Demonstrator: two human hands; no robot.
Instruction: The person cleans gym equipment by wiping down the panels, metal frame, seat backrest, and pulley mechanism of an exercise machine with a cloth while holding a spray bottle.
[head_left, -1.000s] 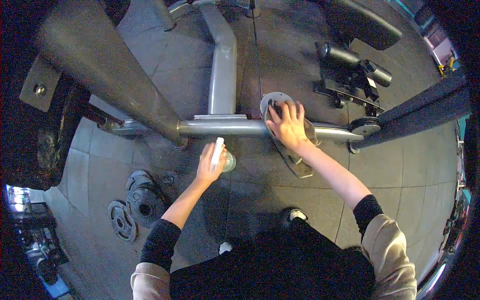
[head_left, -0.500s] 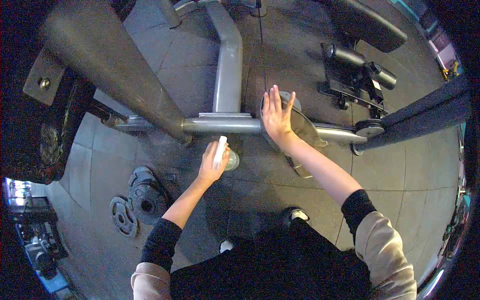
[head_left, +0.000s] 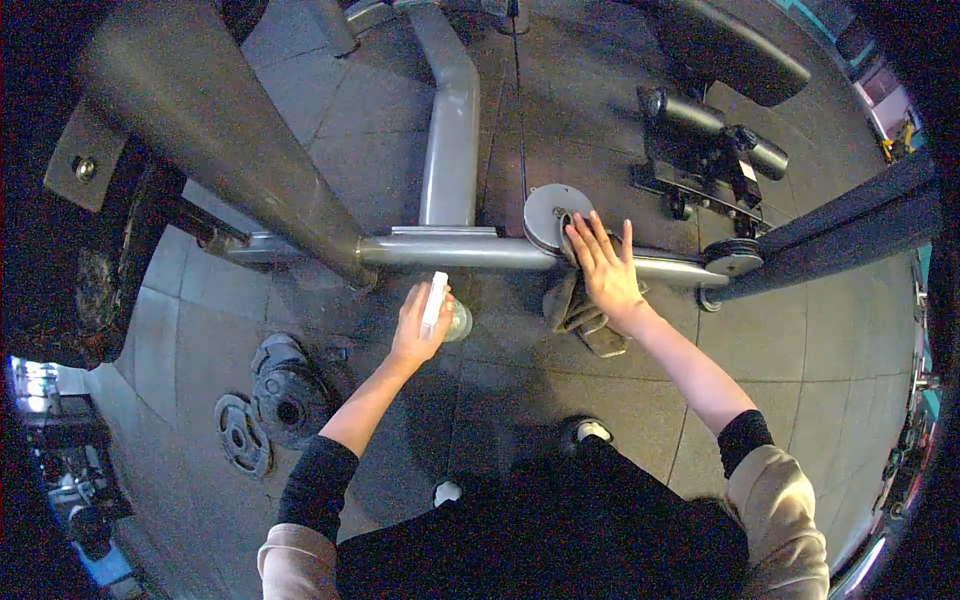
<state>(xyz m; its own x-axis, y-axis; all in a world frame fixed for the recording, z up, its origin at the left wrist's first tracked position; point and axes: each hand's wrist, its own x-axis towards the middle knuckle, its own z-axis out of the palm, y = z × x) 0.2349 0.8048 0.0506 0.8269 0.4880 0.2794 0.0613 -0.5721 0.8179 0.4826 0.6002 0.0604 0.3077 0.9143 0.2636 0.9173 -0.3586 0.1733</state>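
My left hand (head_left: 422,325) is closed around a spray bottle (head_left: 458,322) with a white spray head (head_left: 436,300), just on my side of the metal rail. My right hand (head_left: 606,275) presses flat, fingers stretched out, on a dark grey-brown cloth (head_left: 572,300). Part of the cloth lies over the rail (head_left: 460,251) and the edge of a round grey pulley (head_left: 556,214); the rest hangs down on my side. My palm hides some of the cloth.
An upright grey post (head_left: 450,150) rises from the rail, and a thick slanted tube (head_left: 220,130) crosses on the left. Weight plates (head_left: 290,400) lie on the tiled floor at lower left. A second pulley (head_left: 733,257) sits at the rail's right end, near padded rollers (head_left: 690,110).
My right hand has slid right and toward me with the cloth, uncovering the round pulley. My left hand with the spray bottle has hardly moved.
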